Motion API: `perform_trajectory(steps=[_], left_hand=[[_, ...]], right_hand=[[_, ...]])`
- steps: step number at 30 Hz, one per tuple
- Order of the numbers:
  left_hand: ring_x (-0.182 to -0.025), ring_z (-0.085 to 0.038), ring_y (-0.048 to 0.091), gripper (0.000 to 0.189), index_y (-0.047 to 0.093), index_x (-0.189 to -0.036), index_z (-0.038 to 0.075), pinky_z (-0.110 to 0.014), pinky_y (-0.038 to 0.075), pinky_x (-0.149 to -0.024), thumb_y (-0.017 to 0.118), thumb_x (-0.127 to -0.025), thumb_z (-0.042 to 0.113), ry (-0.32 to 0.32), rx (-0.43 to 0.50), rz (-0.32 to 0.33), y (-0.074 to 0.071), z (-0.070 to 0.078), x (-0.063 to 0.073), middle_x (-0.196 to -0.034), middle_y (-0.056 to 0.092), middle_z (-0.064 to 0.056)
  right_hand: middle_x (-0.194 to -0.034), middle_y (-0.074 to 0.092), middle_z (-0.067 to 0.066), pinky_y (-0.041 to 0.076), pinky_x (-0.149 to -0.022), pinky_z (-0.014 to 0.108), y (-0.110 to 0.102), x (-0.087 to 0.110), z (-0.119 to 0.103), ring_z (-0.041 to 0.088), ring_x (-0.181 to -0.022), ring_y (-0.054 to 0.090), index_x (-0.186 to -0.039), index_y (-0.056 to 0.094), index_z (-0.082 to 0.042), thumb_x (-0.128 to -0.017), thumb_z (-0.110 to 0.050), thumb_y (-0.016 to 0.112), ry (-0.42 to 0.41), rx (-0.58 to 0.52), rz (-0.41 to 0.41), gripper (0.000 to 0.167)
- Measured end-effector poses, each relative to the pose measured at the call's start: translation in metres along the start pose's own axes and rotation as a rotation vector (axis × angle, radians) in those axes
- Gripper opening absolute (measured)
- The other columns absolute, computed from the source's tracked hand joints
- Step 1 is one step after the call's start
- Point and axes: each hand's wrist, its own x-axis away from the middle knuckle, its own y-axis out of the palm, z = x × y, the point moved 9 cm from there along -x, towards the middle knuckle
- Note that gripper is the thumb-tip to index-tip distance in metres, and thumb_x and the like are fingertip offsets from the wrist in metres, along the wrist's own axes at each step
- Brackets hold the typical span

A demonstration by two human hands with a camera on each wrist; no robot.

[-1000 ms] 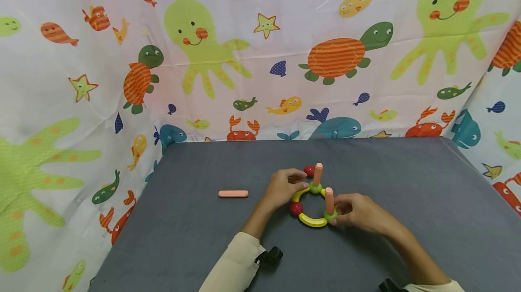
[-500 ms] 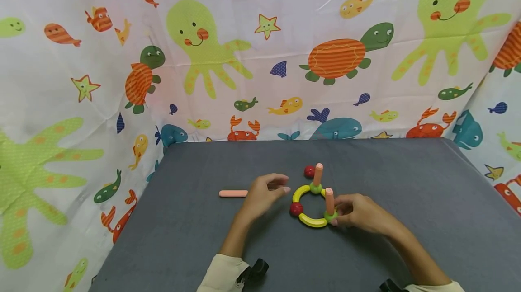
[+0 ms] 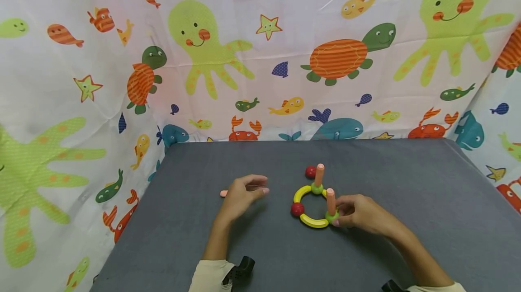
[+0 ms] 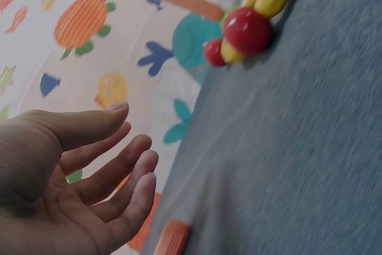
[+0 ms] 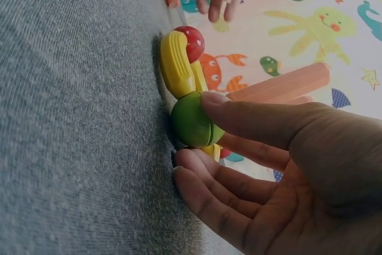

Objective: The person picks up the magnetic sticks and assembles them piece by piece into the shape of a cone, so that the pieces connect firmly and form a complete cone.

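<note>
A ring of curved yellow pieces [image 3: 314, 221] joined by balls lies on the table. A red ball [image 3: 297, 209] forms its left joint; pink rods stand upright in the back green ball [image 3: 317, 188] and the right-hand green ball [image 5: 194, 120]. My right hand [image 3: 362, 214] pinches this right-hand green ball between thumb and fingers, below its pink rod [image 3: 331, 202]. My left hand [image 3: 241, 197] holds nothing, its fingers loosely bent, left of the ring. It covers most of a loose pink rod [image 3: 223, 193], whose end [image 4: 173, 238] shows in the left wrist view.
Behind the ring, close to the rear pink rod [image 3: 319, 175], sits another red ball [image 3: 310, 172]. A grey cloth covers the table [image 3: 407, 183]. A curtain [image 3: 268, 61] printed with sea animals rises along the back and sides.
My left hand has left the back of the ring and moved left, over the loose pink rod. My right hand stays at the green ball, and the ring keeps its place.
</note>
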Motion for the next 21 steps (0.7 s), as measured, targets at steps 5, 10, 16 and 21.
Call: perform_trajectory(steps=[5, 10, 16, 21], left_hand=[[-0.11, -0.027, 0.073, 0.033, 0.076, -0.124, 0.005, -0.031, 0.057, -0.087, 0.083, -0.093, 0.011, -0.032, -0.003, 0.046, -0.021, -0.01, 0.001, -0.123, 0.076, -0.015], [-0.116, -0.034, 0.072, 0.036, 0.075, -0.125, 0.001, -0.045, 0.058, -0.098, 0.084, -0.09, 0.005, -0.071, -0.01, 0.104, -0.042, -0.022, 0.004, -0.125, 0.075, -0.018], [-0.129, -0.039, 0.065, 0.04, 0.073, -0.13, 0.0, -0.057, 0.049, -0.11, 0.081, -0.091, 0.002, -0.135, -0.098, 0.188, -0.064, -0.035, 0.012, -0.131, 0.073, -0.015], [-0.129, -0.039, 0.064, 0.036, 0.073, -0.13, -0.001, -0.057, 0.051, -0.106, 0.078, -0.094, 0.004, -0.183, -0.14, 0.2, -0.07, -0.042, 0.015, -0.134, 0.071, -0.018]], right_hand=[[-0.089, 0.07, 0.001, 0.052, -0.067, 0.029, 0.0, 0.001, -0.001, 0.02, -0.082, 0.062, -0.117, 0.076, -0.008, -0.087, -0.024, 0.088, -0.001, -0.008, 0.001, 0.036], [-0.089, 0.07, 0.001, 0.052, -0.067, 0.028, 0.0, 0.0, -0.001, 0.02, -0.082, 0.062, -0.117, 0.076, -0.008, -0.087, -0.024, 0.088, -0.008, -0.008, 0.003, 0.036], [-0.089, 0.07, 0.001, 0.052, -0.067, 0.028, 0.001, 0.0, 0.0, 0.02, -0.082, 0.063, -0.116, 0.076, -0.007, -0.087, -0.024, 0.088, -0.015, -0.013, 0.001, 0.035], [-0.09, 0.07, 0.001, 0.052, -0.067, 0.028, 0.001, 0.0, 0.001, 0.02, -0.083, 0.063, -0.115, 0.075, -0.008, -0.087, -0.024, 0.087, -0.018, -0.017, 0.0, 0.034]])
